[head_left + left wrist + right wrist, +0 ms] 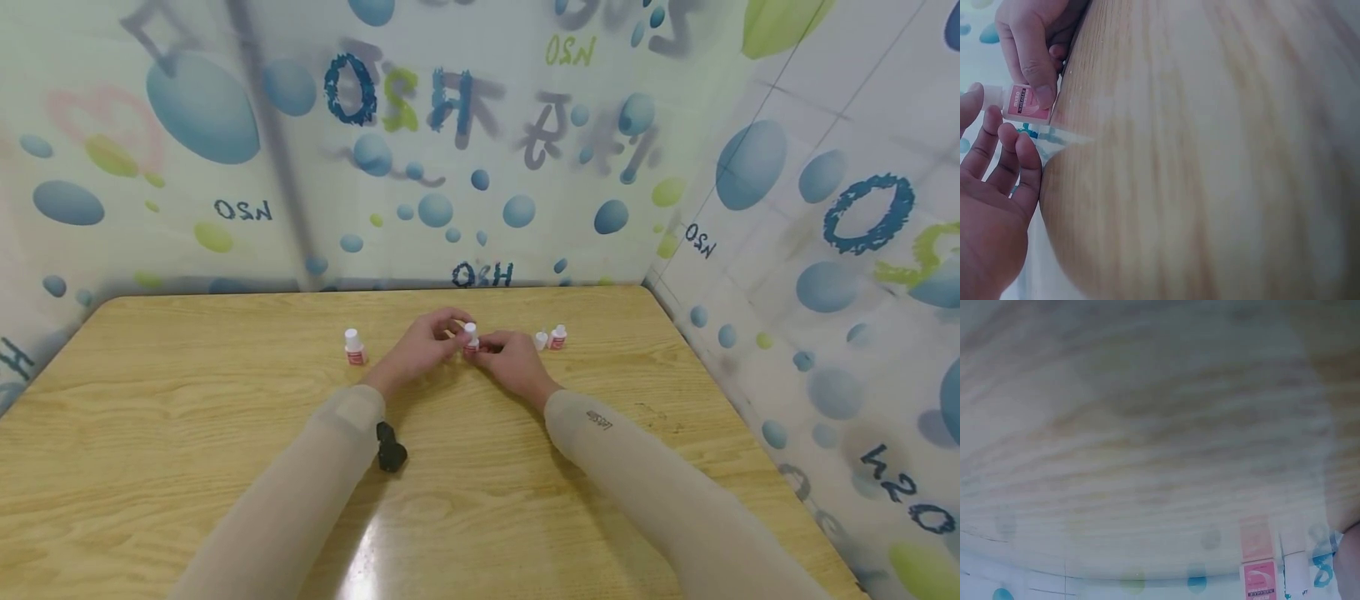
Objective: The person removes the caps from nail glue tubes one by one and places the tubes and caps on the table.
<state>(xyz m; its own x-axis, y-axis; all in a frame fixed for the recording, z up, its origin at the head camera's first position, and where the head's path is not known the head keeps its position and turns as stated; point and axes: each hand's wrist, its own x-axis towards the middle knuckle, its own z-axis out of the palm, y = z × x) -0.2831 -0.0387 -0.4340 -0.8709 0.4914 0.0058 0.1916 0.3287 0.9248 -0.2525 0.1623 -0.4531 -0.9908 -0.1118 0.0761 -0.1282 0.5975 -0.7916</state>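
A small white bottle [471, 338] with a pink-red label is held between the two hands over the far part of the table. My right hand [513, 363] pinches its labelled body, thumb across the label in the left wrist view. At the white cap [992, 97], thumb and index finger of my left hand [429, 343] close in from both sides, the other fingers loosely bent. To the right, a second bottle [558, 337] stands beside a small white cap [541, 340]. Another bottle [354, 348], topped with a white cap, stands left of my left hand.
A black object [391, 450] lies on the wooden table [480, 500] beside the left forearm. Behind the table's far edge hangs a patterned curtain [450, 183] with blue and green drops. A tiled wall [832, 350] with similar prints runs along the right side.
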